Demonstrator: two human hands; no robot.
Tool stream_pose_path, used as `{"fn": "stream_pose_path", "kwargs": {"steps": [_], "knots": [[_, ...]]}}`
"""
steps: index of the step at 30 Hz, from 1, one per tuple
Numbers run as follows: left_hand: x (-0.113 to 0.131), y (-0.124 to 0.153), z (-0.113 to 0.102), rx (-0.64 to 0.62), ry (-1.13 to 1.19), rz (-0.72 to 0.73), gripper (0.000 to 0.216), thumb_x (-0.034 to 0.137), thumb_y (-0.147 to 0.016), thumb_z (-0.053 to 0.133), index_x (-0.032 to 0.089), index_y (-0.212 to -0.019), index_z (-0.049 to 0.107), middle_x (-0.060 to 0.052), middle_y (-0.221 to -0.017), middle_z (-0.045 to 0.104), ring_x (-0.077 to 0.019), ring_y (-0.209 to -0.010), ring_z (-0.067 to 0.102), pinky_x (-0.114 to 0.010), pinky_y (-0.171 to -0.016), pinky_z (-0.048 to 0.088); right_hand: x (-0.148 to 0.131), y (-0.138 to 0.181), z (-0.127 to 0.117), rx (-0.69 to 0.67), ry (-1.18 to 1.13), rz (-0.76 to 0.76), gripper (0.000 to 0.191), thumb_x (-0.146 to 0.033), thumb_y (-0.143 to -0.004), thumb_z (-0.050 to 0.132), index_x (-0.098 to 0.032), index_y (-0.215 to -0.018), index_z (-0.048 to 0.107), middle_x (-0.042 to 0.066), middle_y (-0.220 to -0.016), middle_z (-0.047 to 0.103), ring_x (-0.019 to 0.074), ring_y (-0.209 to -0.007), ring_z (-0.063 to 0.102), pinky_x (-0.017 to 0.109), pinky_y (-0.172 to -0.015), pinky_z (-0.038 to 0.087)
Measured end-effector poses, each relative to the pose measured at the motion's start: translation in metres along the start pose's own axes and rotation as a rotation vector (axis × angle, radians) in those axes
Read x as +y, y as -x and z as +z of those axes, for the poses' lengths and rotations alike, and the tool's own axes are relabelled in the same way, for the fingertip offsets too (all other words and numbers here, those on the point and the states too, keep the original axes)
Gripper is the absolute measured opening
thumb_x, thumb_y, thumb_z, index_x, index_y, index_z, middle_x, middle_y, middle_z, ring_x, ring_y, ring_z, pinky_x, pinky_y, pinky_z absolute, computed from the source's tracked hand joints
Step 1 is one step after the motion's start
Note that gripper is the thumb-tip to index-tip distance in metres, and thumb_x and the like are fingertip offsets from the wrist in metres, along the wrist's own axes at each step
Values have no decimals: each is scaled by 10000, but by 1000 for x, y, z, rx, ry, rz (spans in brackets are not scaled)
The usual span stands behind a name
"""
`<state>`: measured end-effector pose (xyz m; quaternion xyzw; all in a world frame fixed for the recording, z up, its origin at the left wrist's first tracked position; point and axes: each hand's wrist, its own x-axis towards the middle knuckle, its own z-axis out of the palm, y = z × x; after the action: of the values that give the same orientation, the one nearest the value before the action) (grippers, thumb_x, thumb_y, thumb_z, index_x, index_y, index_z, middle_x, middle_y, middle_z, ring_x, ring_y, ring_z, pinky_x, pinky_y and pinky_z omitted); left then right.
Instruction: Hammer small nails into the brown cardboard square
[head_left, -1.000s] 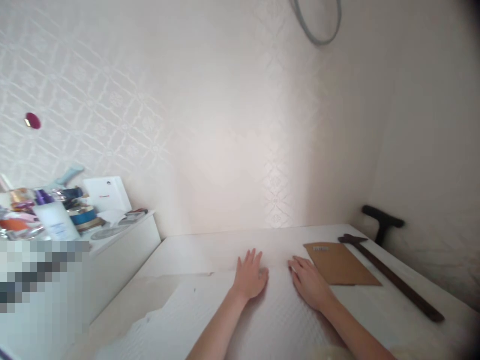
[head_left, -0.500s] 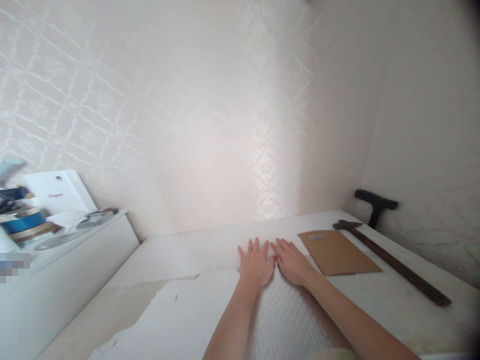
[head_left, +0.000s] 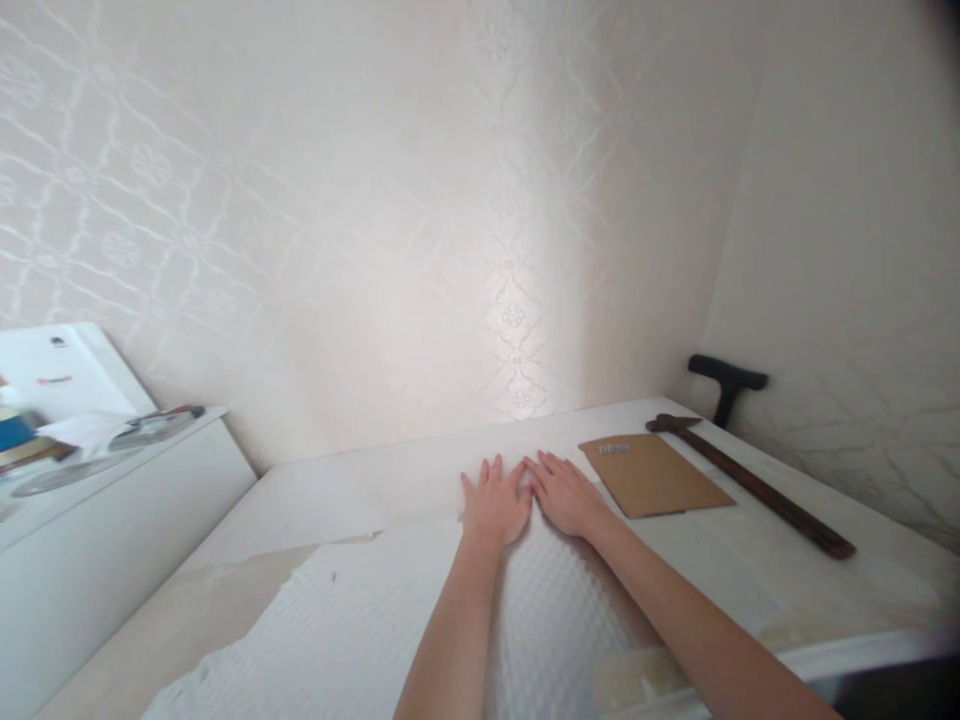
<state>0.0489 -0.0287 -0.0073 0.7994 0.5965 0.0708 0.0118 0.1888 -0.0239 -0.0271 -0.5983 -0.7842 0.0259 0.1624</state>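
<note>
My left hand [head_left: 495,505] lies flat with its fingers spread at the far edge of a white sheet with a quilted texture [head_left: 367,620]. Close beside it my right hand [head_left: 568,494] is also laid flat, fingers stretched out, and the two hands touch around the thumbs. Neither hand grips anything. The sheet has a ragged left edge and runs under both forearms. To the right of my right hand lies a brown piece of cardboard [head_left: 664,478] with a few small silvery bits near its far left corner, too small to name.
A long wooden-handled tool with a dark hammer-like head [head_left: 765,492] lies along the right side of the white tabletop [head_left: 322,505]. Behind it stands a black T-shaped handle [head_left: 727,378]. At left, a white cabinet [head_left: 150,530] carries a white box [head_left: 71,370] and clutter. Patterned wallpaper rises behind.
The view has shifted a little to the right and down, so everything appears farther left and higher. Both hands stay flat in about the same place on the sheet.
</note>
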Motion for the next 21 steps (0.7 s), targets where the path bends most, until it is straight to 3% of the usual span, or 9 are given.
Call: {"fn": "stream_pose_path", "kwargs": {"steps": [7,13,21], "knots": [[0,0,-2,-16,-15,-8,545,528,-910,144,363,-1408,293,-59,-1503,260,-301,-1380,200,-603,-1060,167,-5,-1,-6,-23,3,11,511,-270,-909,279,-111,-1378,402,166,-1445,357,257,-1330,301,420,-1070,195],[0,-4,-5,52,-58,-3,492,449,-919,208,330,-1352,407,-81,-1412,408,-272,-1290,367,-546,-1061,226,-14,-7,-10,-3,5,40,461,-224,-883,317,-114,-1292,498,192,-1350,465,280,-1249,401,450,-1033,244],[-2,-2,-2,-41,-32,28,577,494,-923,80,285,-1424,279,-101,-1509,228,-292,-1391,170,-585,-1073,154,6,-6,-2,-53,-82,-71,507,-264,-903,286,-107,-1366,416,193,-1430,367,261,-1336,291,461,-1057,216]]}}
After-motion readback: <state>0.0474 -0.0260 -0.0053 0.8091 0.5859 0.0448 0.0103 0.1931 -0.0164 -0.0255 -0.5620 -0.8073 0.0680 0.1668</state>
